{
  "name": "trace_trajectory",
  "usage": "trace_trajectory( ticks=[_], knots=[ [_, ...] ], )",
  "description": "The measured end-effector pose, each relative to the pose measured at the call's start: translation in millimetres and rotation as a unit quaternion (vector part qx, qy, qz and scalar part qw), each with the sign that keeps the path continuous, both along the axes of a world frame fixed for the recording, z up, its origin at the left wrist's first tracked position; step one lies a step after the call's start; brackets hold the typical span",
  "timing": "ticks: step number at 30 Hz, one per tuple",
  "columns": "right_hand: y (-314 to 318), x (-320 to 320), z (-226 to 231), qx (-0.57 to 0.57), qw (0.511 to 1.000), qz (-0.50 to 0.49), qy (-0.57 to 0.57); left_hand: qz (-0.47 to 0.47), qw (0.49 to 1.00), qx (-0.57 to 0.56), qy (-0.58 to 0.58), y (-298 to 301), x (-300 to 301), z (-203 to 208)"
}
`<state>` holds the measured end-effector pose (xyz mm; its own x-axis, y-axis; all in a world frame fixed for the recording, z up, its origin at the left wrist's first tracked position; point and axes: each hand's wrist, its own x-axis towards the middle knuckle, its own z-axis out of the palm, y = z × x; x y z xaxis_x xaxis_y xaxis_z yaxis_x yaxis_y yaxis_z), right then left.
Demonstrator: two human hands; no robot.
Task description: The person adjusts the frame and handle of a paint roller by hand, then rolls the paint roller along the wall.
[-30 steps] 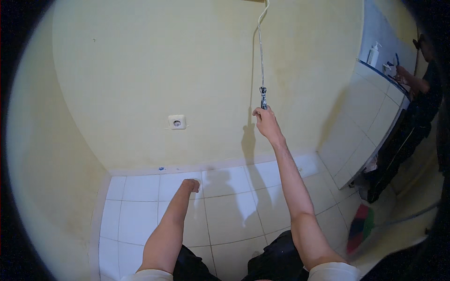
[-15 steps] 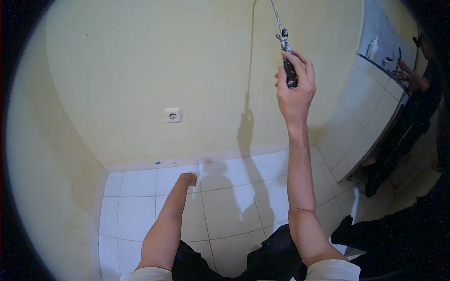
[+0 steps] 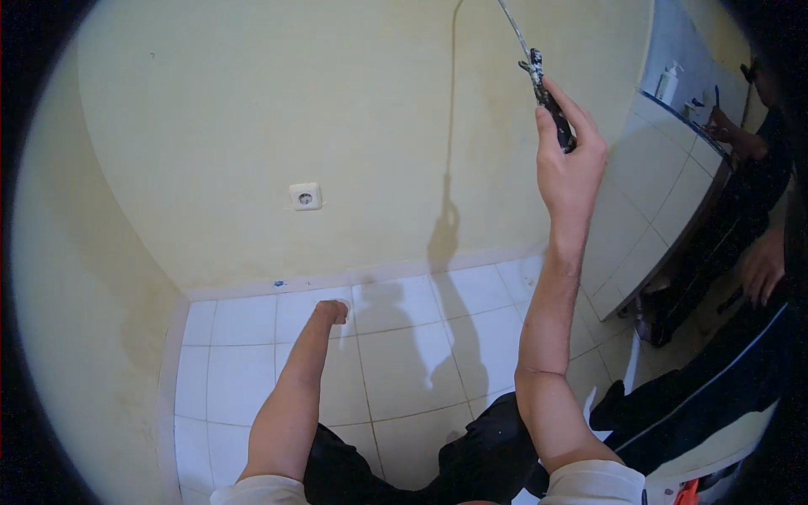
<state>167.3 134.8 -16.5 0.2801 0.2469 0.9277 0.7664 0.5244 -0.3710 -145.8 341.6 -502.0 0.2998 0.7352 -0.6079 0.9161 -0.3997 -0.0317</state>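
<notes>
High in front of the wall, my right hand point(image 3: 572, 168) grips a black handle point(image 3: 553, 109) spattered with white, its fingers closed along it. A thin metal rod point(image 3: 513, 25) rises from the handle and leaves the picture at the top, like the frame of a paint roller; its far end is out of view. My left arm reaches forward over the white floor tiles, low down. At its end my left hand point(image 3: 334, 310) is curled up, and whatever it holds, if anything, is hidden.
A cream wall point(image 3: 219, 126) stands ahead, with a white socket point(image 3: 305, 197) low on it. To the right is a tiled counter point(image 3: 652, 185) with a pump bottle point(image 3: 667, 85). A person in dark clothes point(image 3: 745, 194) works there; another person's hand point(image 3: 763, 268) hangs nearer me.
My right hand has moved right with the handle, which tilts more. My left hand has shifted slightly left and up in view. At the right, a person's hand and leg have come into view.
</notes>
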Motion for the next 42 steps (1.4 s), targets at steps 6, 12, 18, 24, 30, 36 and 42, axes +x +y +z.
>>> trace_trajectory(
  ticks=[6, 12, 18, 24, 30, 36, 42],
  knots=[
    [-20, -2, 5, 0.023, 0.998, -0.057, -0.007, 0.004, 1.000, 0.000, -0.004, -3, 0, 5],
    [-48, 3, 12, 0.088, 0.991, -0.069, -0.072, 0.005, 1.000, 0.006, -0.007, -5, 4, 15],
    [-64, -15, 17, 0.184, 0.974, 0.091, 0.101, 0.000, 1.000, 0.008, -0.005, -3, 11, 16],
    [-77, -21, 18, 0.242, 0.966, 0.004, 0.094, -0.014, 0.998, 0.052, -0.040, -3, 4, 7],
    [-78, -16, 21, 0.268, 0.961, 0.057, 0.044, -0.032, 0.998, 0.046, -0.034, 3, 1, 1],
    [-71, -9, 19, 0.320, 0.944, 0.069, -0.040, -0.029, 0.998, 0.052, -0.035, 5, -7, -12],
    [-76, -6, 10, 0.298, 0.949, 0.098, -0.020, -0.034, 0.997, 0.048, -0.056, 3, -1, -11]
  ],
)
